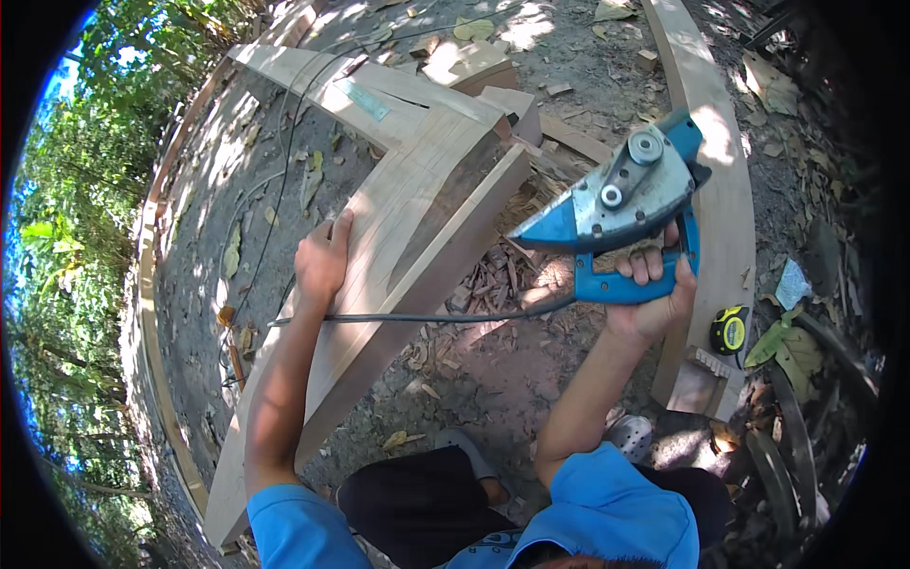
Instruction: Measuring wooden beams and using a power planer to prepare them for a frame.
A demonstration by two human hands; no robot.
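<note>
In my right hand (pixel 654 275) is a blue and silver electric hand planer (pixel 621 204), gripped by its handle and tilted so its side with two pulleys and a belt faces up. It is off the wood, to the right of a thick wooden beam (pixel 417 204). My left hand (pixel 324 256) holds the beam's left edge, thumb side on the top face, other fingers partly hidden. The planer's dark cord (pixel 455 316) crosses over the beam beneath my left forearm. At its far end the beam meets a wooden crosspiece (pixel 322 85).
Wood shavings (pixel 483 280) lie between the beam and the planer. A curved plank (pixel 711 190) lies at the right, with a yellow and black tape measure (pixel 729 329) beside it. Wood blocks (pixel 474 66) sit behind the crosspiece. A long strip (pixel 150 275) runs along the left.
</note>
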